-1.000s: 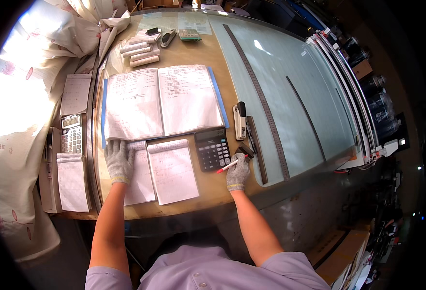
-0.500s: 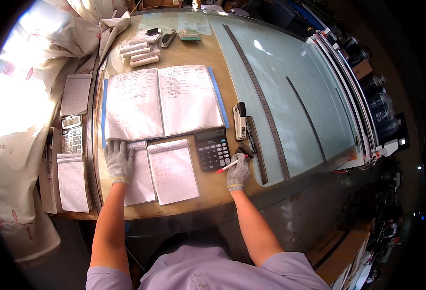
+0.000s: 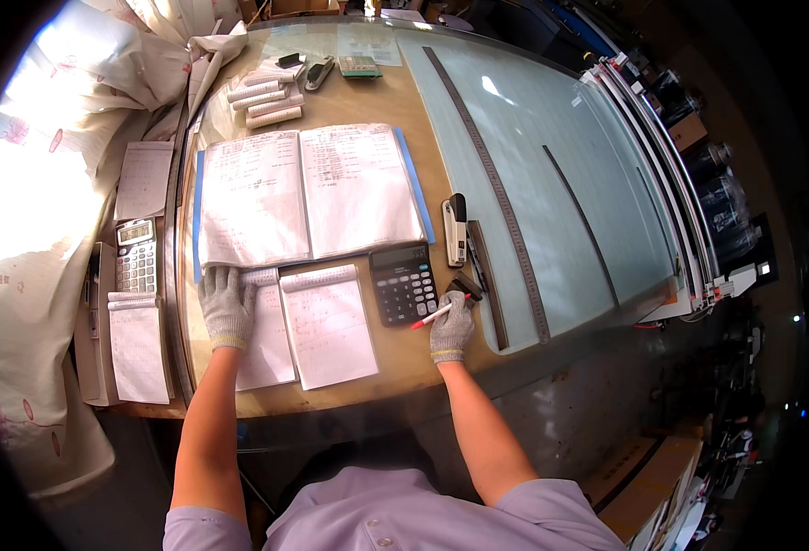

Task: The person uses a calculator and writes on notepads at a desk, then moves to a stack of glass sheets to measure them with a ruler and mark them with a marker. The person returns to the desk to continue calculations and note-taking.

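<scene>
Here's the white pen [image 3: 436, 316], lying aslant at the lower right of the black calculator [image 3: 402, 286], its red end pointing left along the calculator's lower right corner. To its left, a strip of brown tabletop [image 3: 401, 354] runs between the right notepad [image 3: 329, 326] and the right hand [image 3: 453, 328], widening down to the table's near edge. Above the hand it's tighter: a small dark block [image 3: 466, 286] sits right at the fingertips, with a dark flat bar [image 3: 489, 285] just beyond and a stapler [image 3: 455, 230] higher up.

The pen crosses the gloved right fingers, red end jutting out leftward, the other end tucked up by the fingertips. Those fingers are curled and pinching the pen; whether they touch the dark block, I can't tell.

Across to the gloved left hand [image 3: 228, 308], palm down on the left notepad [image 3: 271, 344], over its upper left part. Its fingers lie stretched forward and close together, thumb a little out to the right, tips meeting the lower edge of the open book [image 3: 308, 197]; whether they slip under it is hidden. Farther right, a long ruler [image 3: 489, 170] slants over the pale green surface [image 3: 560, 110].
</scene>
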`<control>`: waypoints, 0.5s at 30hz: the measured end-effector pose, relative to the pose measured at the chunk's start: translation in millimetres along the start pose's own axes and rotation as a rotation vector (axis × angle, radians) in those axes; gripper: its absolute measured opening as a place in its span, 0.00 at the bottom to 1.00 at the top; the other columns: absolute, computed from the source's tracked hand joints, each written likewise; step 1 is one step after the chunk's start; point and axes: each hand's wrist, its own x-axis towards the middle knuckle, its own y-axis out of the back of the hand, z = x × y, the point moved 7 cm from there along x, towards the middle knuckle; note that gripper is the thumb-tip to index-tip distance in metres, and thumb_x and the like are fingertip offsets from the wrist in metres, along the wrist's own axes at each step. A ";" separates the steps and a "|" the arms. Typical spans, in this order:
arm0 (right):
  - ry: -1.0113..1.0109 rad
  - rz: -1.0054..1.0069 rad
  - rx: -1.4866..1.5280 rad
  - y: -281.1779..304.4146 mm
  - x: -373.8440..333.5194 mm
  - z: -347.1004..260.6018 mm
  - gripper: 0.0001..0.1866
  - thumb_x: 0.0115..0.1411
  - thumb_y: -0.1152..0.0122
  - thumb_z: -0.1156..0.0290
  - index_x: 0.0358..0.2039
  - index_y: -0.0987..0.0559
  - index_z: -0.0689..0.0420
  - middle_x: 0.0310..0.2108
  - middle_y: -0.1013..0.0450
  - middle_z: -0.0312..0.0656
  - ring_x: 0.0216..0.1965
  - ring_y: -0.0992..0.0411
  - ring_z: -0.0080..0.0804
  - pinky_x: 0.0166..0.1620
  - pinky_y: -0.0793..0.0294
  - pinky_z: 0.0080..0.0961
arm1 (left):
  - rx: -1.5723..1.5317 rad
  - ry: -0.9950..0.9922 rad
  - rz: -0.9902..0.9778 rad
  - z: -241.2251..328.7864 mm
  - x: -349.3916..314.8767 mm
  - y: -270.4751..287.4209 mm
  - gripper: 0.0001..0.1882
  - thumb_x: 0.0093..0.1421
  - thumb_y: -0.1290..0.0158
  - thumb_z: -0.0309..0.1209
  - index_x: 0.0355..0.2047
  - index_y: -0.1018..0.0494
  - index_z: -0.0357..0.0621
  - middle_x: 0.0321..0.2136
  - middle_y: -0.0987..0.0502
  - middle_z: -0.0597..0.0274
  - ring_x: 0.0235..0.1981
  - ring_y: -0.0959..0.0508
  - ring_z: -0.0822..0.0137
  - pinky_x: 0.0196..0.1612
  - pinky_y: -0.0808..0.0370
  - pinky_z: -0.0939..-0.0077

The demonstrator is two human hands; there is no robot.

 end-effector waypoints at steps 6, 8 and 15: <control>-0.001 0.008 0.011 -0.8 0.1 0.0 0.05 0.66 0.40 0.67 0.40 0.24 0.53 0.30 0.24 0.52 0.35 0.24 0.57 0.37 0.27 0.49 | 0.000 -0.007 0.013 0.6 0.0 1.7 0.26 0.64 0.46 0.43 0.56 0.28 0.36 0.62 0.32 0.44 0.67 0.39 0.40 0.70 0.46 0.44; 0.001 0.015 0.015 0.1 0.5 -2.3 0.05 0.65 0.41 0.67 0.38 0.24 0.52 0.28 0.24 0.53 0.35 0.24 0.58 0.38 0.28 0.51 | 0.004 -0.008 0.017 0.2 -0.1 1.8 0.26 0.64 0.46 0.43 0.56 0.28 0.36 0.62 0.32 0.44 0.67 0.39 0.41 0.70 0.46 0.45; 0.001 0.018 0.006 -0.1 -0.4 -1.0 0.05 0.66 0.40 0.67 0.40 0.24 0.53 0.30 0.24 0.52 0.35 0.24 0.57 0.36 0.27 0.49 | -0.006 -0.014 0.032 0.7 -0.1 2.1 0.26 0.64 0.46 0.42 0.56 0.27 0.36 0.61 0.31 0.44 0.67 0.38 0.42 0.70 0.46 0.46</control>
